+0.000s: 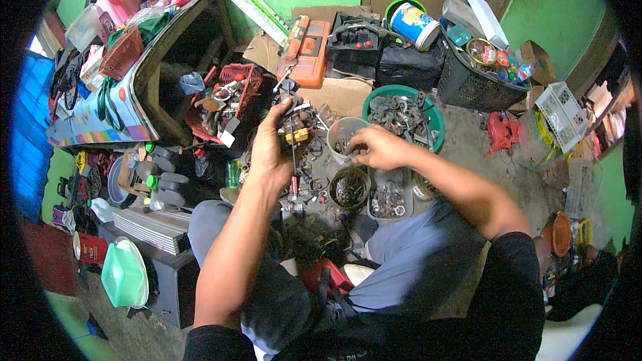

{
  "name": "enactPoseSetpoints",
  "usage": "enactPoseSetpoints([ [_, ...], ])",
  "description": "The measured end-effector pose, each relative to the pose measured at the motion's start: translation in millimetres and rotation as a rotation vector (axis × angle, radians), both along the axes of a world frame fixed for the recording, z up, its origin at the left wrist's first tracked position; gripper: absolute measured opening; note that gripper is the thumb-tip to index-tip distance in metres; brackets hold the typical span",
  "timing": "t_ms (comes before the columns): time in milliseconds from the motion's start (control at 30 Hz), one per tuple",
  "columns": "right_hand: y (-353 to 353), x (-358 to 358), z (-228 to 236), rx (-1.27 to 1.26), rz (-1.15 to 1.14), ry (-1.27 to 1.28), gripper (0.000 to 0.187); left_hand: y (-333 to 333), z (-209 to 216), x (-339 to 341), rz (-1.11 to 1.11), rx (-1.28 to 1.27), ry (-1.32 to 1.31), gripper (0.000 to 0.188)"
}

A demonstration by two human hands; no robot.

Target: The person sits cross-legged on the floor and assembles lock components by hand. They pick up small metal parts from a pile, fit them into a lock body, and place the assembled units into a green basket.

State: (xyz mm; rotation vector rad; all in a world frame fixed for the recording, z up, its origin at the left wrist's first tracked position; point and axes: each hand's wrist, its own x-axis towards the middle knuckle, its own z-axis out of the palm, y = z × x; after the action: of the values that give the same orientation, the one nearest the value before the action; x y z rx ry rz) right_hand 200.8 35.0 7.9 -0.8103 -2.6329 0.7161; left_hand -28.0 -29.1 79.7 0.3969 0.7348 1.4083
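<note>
My left hand (269, 145) is raised in front of me, its fingers closed around a small dark metal piece that I cannot make out. A thin rod (293, 150) with a reddish end shows beside its palm. Curled inward, the fingers of my right hand (384, 148) are at the rim of a whitish plastic tub (341, 128) with small metal bits inside; what they pinch is hidden. Just below stand a round dark container (349, 188) of small hardware and a clear rectangular tray (390, 211) of metal parts. Behind my right hand sits a green basin (435, 122) heaped with metal parts.
Loose parts and a yellow block (297, 136) litter the floor. A red basket (249, 80) of tools stands left, near an orange toolbox (312, 53). A black crate (479, 83) is at the back right. A dark box (175, 292) stands at my left.
</note>
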Motion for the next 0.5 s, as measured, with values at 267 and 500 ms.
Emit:
enactPoseSetpoints([
  [267, 4.3, -0.1, -42.5, -0.183, -0.024, -0.278, 0.028, -1.4, -3.4, 5.7, -0.048, 0.013, 0.049, 0.019],
  [500, 4.3, -8.1, -1.1, -0.087, -0.160, 0.060, 0.026, -3.6, -4.7, 4.3, -0.052, 0.009, 0.061, 0.021],
])
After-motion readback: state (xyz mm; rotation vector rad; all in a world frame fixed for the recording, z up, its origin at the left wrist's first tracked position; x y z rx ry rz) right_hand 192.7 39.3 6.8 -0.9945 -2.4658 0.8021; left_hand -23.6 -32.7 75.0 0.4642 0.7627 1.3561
